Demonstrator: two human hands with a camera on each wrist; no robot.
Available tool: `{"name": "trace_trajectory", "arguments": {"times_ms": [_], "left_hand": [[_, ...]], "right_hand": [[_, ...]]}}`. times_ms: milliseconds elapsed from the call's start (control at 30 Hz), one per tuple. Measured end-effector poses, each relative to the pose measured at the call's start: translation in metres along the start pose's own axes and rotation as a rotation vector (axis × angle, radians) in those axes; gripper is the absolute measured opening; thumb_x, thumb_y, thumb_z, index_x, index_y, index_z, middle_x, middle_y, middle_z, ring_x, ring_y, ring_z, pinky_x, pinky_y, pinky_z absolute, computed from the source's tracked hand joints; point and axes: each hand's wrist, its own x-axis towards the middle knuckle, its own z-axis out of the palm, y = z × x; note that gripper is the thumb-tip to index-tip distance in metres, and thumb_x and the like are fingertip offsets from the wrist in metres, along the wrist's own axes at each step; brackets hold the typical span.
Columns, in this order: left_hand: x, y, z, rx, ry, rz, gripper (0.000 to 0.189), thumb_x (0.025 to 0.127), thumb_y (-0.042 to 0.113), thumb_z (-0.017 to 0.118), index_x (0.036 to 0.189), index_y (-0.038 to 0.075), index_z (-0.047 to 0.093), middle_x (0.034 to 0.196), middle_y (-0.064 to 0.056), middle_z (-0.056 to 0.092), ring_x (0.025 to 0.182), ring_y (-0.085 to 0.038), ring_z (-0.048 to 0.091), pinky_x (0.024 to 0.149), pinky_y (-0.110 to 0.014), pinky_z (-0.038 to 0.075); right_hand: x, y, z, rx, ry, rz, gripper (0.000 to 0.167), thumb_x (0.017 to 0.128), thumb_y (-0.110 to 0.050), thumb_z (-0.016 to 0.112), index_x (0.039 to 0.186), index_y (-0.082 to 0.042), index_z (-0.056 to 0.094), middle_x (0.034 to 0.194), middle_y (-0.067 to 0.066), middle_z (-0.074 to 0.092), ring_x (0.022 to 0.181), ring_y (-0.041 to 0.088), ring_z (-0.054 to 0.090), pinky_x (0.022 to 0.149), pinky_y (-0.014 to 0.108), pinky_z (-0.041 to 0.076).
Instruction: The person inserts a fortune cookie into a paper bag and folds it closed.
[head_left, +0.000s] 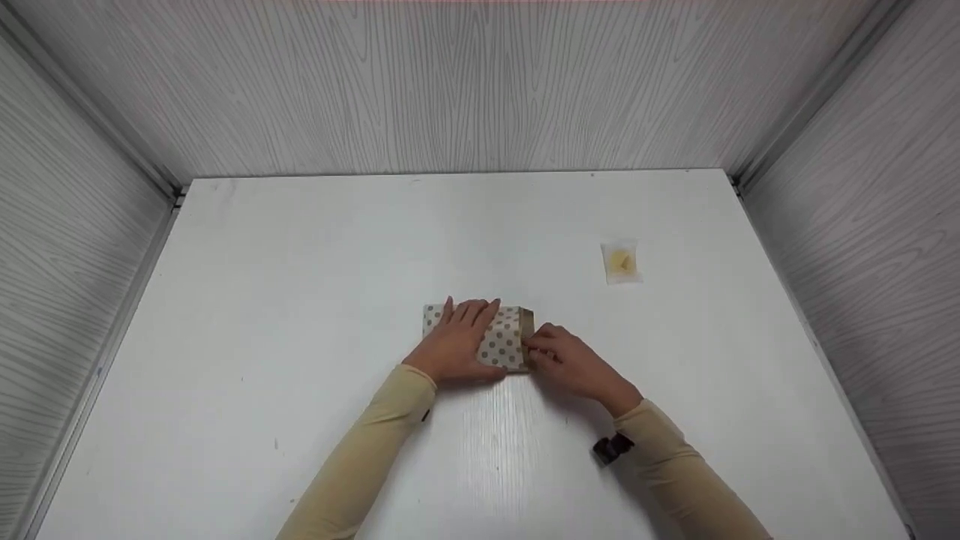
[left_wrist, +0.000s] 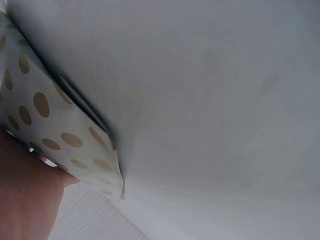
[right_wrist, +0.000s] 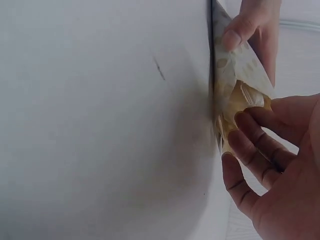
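A white paper bag with tan dots (head_left: 501, 346) lies on the table with its brown-lined mouth facing right. My left hand (head_left: 456, 349) rests across the bag with fingers spread, pressing on it; in the right wrist view its thumb lies on the dotted paper. At the mouth, my right hand (head_left: 571, 365) pinches the bag's edge with bent fingers. The right wrist view shows that mouth spread, with a shiny clear wrapper (right_wrist: 250, 95) inside, partly hidden by paper and fingertips. The left wrist view shows the bag's dotted side (left_wrist: 55, 117) close up.
A small clear packet with yellowish contents (head_left: 622, 262) lies at the back right of the white table (head_left: 300, 255). Grey wood-grain panels (head_left: 450, 90) stand behind the table and along both sides. A dark wrist device (head_left: 613, 448) is on the right sleeve.
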Motion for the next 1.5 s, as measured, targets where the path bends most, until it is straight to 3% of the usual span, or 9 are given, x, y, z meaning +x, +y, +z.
{"name": "trace_trajectory", "arguments": {"times_ms": [200,467,933,1167,1500], "left_hand": [[0.000,0.001,-0.001,-0.017,-0.002,-0.002,0.112,0.077,0.067,0.069,0.157,0.009,0.017,0.150,-0.013,0.033,0.142,-0.026,0.023,0.116,-0.055,0.005],[0.002,0.002,0.000,-0.012,-0.012,-0.014,0.112,0.076,0.066,0.069,0.158,0.010,0.017,0.149,-0.011,0.033,0.141,-0.024,0.024,0.116,-0.054,0.006],[0.002,0.003,-0.003,-0.009,-0.006,-0.018,0.111,0.075,0.066,0.071,0.157,0.009,0.021,0.148,-0.013,0.035,0.141,-0.027,0.026,0.115,-0.057,0.004],[0.003,0.005,0.001,-0.008,-0.027,-0.003,0.112,0.075,0.067,0.071,0.157,0.008,0.020,0.148,-0.013,0.035,0.141,-0.027,0.026,0.117,-0.052,0.004],[0.003,0.001,0.000,0.005,-0.012,-0.008,0.111,0.076,0.066,0.070,0.157,0.009,0.021,0.149,-0.012,0.034,0.141,-0.025,0.025,0.117,-0.050,0.005]], "right_hand": [[0.000,0.002,-0.004,0.010,-0.012,-0.003,0.031,0.102,-0.015,0.053,0.126,-0.001,0.066,0.107,0.003,0.059,0.094,0.019,0.053,0.081,0.037,0.048],[-0.006,0.020,-0.024,0.071,0.117,0.118,0.030,0.102,-0.017,0.055,0.123,0.001,0.066,0.101,0.003,0.058,0.092,0.020,0.055,0.076,0.038,0.049],[-0.004,0.067,-0.068,0.110,0.225,0.263,0.032,0.097,-0.011,0.062,0.125,0.004,0.062,0.119,0.017,0.057,0.114,0.034,0.052,0.093,0.050,0.045],[-0.001,0.086,-0.071,0.119,0.300,0.306,0.025,0.095,-0.008,0.064,0.118,0.002,0.064,0.117,0.016,0.058,0.112,0.031,0.053,0.092,0.046,0.046],[0.003,0.099,-0.079,0.126,0.330,0.320,0.019,0.094,-0.006,0.064,0.112,0.001,0.065,0.112,0.016,0.060,0.107,0.030,0.054,0.090,0.044,0.046]]}}
